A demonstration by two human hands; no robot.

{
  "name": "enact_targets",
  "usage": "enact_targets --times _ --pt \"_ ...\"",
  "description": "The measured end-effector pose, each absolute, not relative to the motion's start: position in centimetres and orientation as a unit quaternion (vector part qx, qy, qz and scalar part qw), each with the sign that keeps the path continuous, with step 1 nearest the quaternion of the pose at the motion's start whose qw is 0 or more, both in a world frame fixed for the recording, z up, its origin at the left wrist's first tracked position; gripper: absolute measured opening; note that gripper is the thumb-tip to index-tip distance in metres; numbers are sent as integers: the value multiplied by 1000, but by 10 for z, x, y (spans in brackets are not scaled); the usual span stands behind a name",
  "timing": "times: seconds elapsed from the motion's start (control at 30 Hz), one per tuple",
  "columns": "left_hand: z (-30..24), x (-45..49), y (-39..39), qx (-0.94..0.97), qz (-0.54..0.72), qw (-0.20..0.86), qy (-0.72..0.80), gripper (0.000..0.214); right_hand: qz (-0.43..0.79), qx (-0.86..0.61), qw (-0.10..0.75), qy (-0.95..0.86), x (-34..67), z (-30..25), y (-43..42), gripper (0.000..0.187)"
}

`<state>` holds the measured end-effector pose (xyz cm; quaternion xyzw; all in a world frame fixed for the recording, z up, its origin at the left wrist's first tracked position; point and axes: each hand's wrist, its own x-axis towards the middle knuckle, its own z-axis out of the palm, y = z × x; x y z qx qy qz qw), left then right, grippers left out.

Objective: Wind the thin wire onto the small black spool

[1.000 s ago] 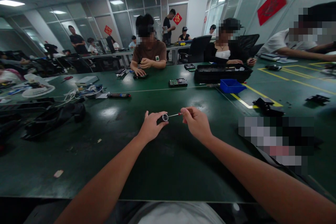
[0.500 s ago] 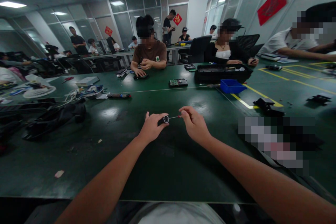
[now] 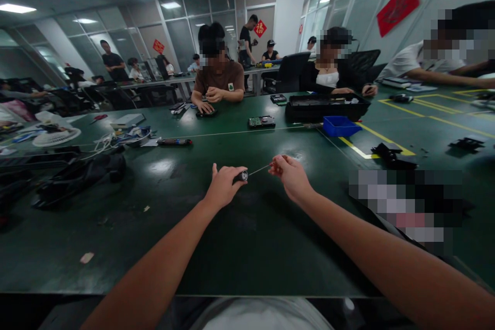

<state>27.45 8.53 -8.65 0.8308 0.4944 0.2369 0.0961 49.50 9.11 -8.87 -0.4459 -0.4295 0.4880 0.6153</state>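
My left hand [image 3: 223,185] is closed around a small black cylindrical part [image 3: 243,175], its round, pale-rimmed end facing right toward the camera. From the right, my right hand [image 3: 291,176] pinches a thin screwdriver [image 3: 260,169] by its handle, which the fingers mostly cover. The metal shaft slants down to the left, and its tip meets or nearly meets the part's round end; contact is too small to confirm. Both hands are above the green table [image 3: 232,247].
Beyond my hands lie a hard drive [image 3: 262,121], a blue bin [image 3: 340,126] and a long black housing [image 3: 328,108]. An electric screwdriver [image 3: 175,142], cables [image 3: 133,135] and black parts [image 3: 79,178] are at left. Co-workers sit across the table.
My right hand has shifted slightly right and rolled, so the screwdriver slants more steeply and its red handle is more covered. My left hand keeps its grip almost in place.
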Motion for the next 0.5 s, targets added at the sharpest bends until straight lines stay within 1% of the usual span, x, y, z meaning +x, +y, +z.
enact_targets --times 0.1,0.2,0.37,0.5 --pt "-90 275 87 832 229 91 496 36 447 -454 613 -467 493 -90 88 30" --pt "-91 275 86 834 222 89 497 36 419 -452 613 -495 492 -89 85 27" --pt "-89 276 84 838 212 90 495 37 344 -477 572 -572 490 -81 78 24" --pt "-87 277 83 842 198 95 493 39 316 -481 551 -604 488 -78 73 23"
